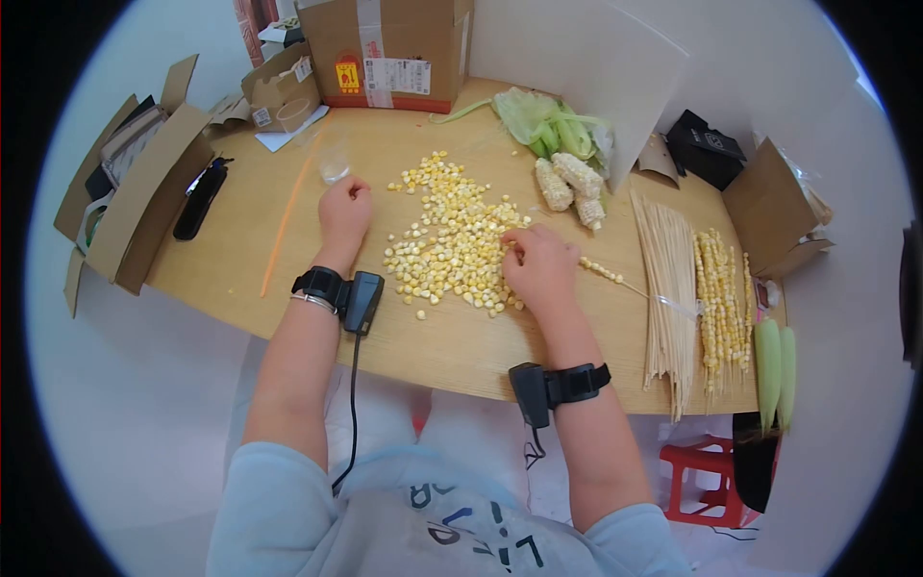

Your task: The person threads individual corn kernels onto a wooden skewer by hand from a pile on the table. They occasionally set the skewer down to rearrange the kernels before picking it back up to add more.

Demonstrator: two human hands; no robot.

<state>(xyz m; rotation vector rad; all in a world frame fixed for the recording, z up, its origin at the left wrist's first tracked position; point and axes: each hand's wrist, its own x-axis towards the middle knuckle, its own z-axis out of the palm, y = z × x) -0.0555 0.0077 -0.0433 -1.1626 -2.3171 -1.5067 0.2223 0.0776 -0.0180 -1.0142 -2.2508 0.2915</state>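
My left hand (346,213) is closed on the table left of a loose pile of yellow and white corn kernels (447,245). Its curled fingers hide whatever they may hold, and a small clear cup (335,171) sits just beyond them. At the pile's right edge, my right hand (543,269) is closed on a thin skewer of corn kernels (603,270). Threaded kernels and a bare stick end stick out to the right of this hand. The part of the skewer within the hand is hidden, and the fingertips are at the loose kernels.
Bare skewers (665,288) lie bundled at right beside filled corn skewers (721,298). Stripped cobs (577,183) and green husks (548,120) lie behind the pile. Husked ears (767,370) rest at the right edge. Cardboard boxes (399,48) and an open carton (144,183) line the back and left.
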